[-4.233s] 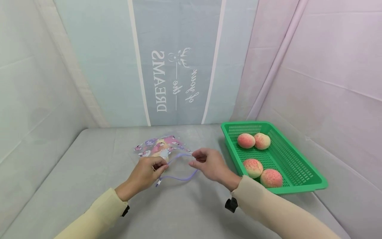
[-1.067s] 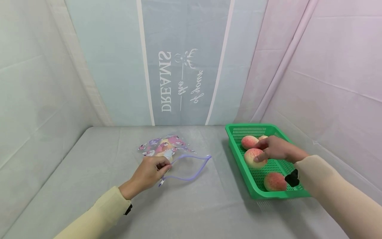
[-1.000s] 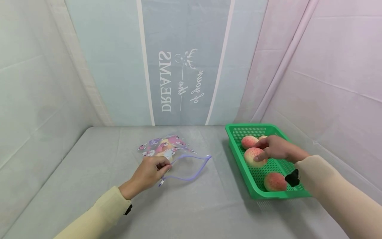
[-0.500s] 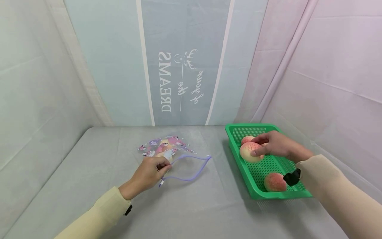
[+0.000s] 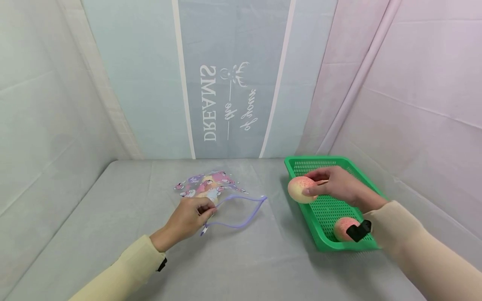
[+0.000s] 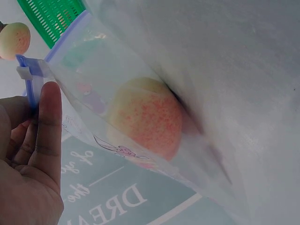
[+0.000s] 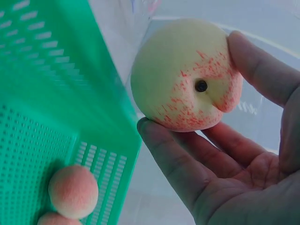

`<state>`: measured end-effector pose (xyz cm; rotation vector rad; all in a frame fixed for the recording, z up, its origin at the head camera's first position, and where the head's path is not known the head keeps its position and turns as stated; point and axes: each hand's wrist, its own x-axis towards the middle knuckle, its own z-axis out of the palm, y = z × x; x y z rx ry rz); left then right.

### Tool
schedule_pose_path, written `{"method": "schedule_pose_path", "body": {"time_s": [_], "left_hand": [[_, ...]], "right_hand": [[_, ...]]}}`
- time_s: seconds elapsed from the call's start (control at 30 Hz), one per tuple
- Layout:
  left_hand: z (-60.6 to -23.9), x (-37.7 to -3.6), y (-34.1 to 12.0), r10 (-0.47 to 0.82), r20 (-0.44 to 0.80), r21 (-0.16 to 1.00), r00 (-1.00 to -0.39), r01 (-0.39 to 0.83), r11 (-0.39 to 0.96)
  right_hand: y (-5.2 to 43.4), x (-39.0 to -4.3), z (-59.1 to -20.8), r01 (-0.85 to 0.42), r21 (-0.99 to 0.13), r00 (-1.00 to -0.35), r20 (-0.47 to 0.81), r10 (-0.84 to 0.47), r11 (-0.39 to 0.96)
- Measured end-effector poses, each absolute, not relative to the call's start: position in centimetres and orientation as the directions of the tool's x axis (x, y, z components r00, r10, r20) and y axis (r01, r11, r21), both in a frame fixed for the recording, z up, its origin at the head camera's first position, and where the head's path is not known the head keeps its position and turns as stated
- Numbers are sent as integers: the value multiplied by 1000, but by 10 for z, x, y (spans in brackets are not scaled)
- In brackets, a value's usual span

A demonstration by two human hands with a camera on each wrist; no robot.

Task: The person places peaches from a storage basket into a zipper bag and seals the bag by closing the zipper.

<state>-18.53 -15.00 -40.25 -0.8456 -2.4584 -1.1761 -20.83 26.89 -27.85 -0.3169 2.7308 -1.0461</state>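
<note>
A clear zip bag (image 5: pixel 206 185) with cartoon print lies on the grey table, its purple rim (image 5: pixel 241 213) gaping toward the right. My left hand (image 5: pixel 205 211) pinches the near end of that rim. In the left wrist view the thumb (image 6: pixel 48 129) presses the purple rim (image 6: pixel 32 86), and one peach (image 6: pixel 145 117) lies inside the bag (image 6: pixel 93 70). My right hand (image 5: pixel 314 184) grips a peach (image 5: pixel 300 189) in the air over the left rim of the green basket (image 5: pixel 320 238). The right wrist view shows this peach (image 7: pixel 185 86) held between thumb and fingers (image 7: pixel 173 159).
Another peach (image 5: pixel 340 228) lies at the near end of the basket, partly behind my wrist strap. Two peaches (image 7: pixel 73 191) show low in the basket (image 7: pixel 42 93) in the right wrist view. Cloth walls close the table at the back and sides.
My right hand closed on a peach in the basket, lifted it and carried it left to the basket's rim. The left hand has stayed on the bag's rim.
</note>
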Motion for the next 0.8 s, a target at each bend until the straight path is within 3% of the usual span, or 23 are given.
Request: {"method": "schedule_pose_path", "body": {"time_s": [0.4,0.8], "left_hand": [[-401,-184,-149,385,486,612,-784,620,491],[-400,-184,-149,386,492,601,-780,626,498]], "right_hand": [[242,-199,-295,-75,-794,-965,-95,-245,604],[227,-191,-312,-121,-819,-960,-48,-277,561]]}}
